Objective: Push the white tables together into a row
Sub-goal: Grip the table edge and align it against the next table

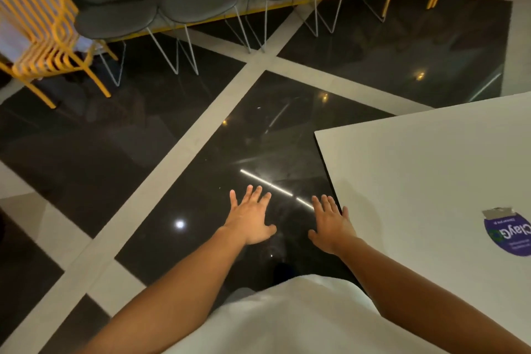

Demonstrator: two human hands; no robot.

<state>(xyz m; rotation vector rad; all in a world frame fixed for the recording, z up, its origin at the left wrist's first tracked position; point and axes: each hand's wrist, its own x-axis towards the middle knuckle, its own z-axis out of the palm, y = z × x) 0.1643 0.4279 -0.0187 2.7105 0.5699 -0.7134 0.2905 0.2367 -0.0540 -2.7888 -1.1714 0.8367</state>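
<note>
- White shirt front [287, 322] sits lowest, with both bare arms stretched ahead.
- Left hand [250, 218] and right hand [330, 224] hover with fingers spread, holding nothing.
- Square white laminate table [425, 181] lies just right of the right hand.
- Likely step: reaching for the table; next, get both palms onto its edge.

— How is the floor [86, 146] looking?
— You are standing over a dark floor shining like polished stone; its pale strips [201, 135] are looking duller.
— And the table [416, 181]?
— Your table is showing a smooth, matt white top; the sticker [508, 238] on it is gleaming faintly, its paper edge torn.
— And the seating?
— The grey chairs [198, 6] are sitting matt and padded on thin metal wire; the yellow chairs [37, 17] are showing painted metal slats.
</note>
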